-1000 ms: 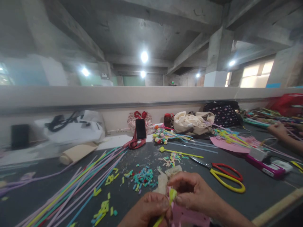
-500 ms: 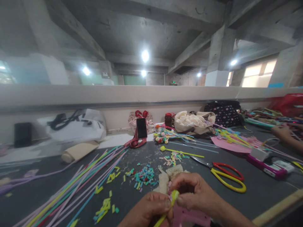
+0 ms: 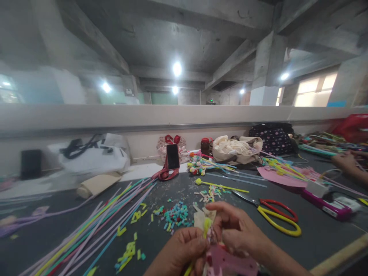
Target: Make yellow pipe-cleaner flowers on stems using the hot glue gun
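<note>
Bare dark worktop [image 3: 316, 245] lies open right of the hands, bounded ahead by the red-and-yellow-handled scissors [image 3: 276, 220]. To the left, a fan of long coloured plastic straws [image 3: 94, 230] crosses the surface, with scattered short yellow and teal straw cuttings [image 3: 174, 214] just ahead of the hands. A black phone on a red stand [image 3: 171, 159] stands upright beyond, before the low grey wall [image 3: 184, 119].

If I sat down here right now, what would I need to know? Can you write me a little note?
Left hand and right hand together pinch a yellow stick with a pink piece below it.
Long coloured sticks lie to the left, cut bits in front, scissors to the right.
Done: many bits cut.
Left: probably more sticks to work; I can't tell how many.
</note>
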`<act>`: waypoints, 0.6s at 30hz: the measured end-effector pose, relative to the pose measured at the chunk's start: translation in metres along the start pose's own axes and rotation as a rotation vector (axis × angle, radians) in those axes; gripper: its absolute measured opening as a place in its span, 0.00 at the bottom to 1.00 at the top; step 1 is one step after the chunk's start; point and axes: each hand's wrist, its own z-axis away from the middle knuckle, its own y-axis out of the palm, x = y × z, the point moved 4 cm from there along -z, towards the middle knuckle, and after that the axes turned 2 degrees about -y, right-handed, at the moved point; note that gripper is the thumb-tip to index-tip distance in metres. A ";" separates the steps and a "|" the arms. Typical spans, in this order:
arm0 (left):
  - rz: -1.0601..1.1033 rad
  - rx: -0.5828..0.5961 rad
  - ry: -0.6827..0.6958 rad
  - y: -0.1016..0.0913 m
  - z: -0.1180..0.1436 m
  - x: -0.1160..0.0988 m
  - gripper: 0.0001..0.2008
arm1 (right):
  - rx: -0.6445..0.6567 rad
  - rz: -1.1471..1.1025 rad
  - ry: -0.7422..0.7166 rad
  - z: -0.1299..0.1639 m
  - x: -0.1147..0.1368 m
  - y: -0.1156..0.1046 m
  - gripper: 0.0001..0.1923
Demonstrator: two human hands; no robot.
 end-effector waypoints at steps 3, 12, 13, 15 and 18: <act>0.083 -0.075 0.058 -0.001 0.004 -0.009 0.16 | -0.172 -0.095 0.043 -0.004 -0.011 -0.004 0.11; 0.154 -0.202 0.253 -0.005 0.008 -0.021 0.13 | -0.100 0.077 0.132 0.003 -0.019 0.015 0.15; 0.157 -0.185 0.241 -0.006 0.007 -0.019 0.14 | -0.102 0.105 0.119 0.003 -0.016 0.015 0.17; 0.165 -0.160 0.182 -0.008 0.005 -0.014 0.14 | -0.108 0.152 0.095 0.002 -0.012 0.014 0.19; 0.148 -0.152 0.108 -0.010 0.003 -0.009 0.15 | -0.126 0.073 0.086 -0.001 -0.014 0.010 0.20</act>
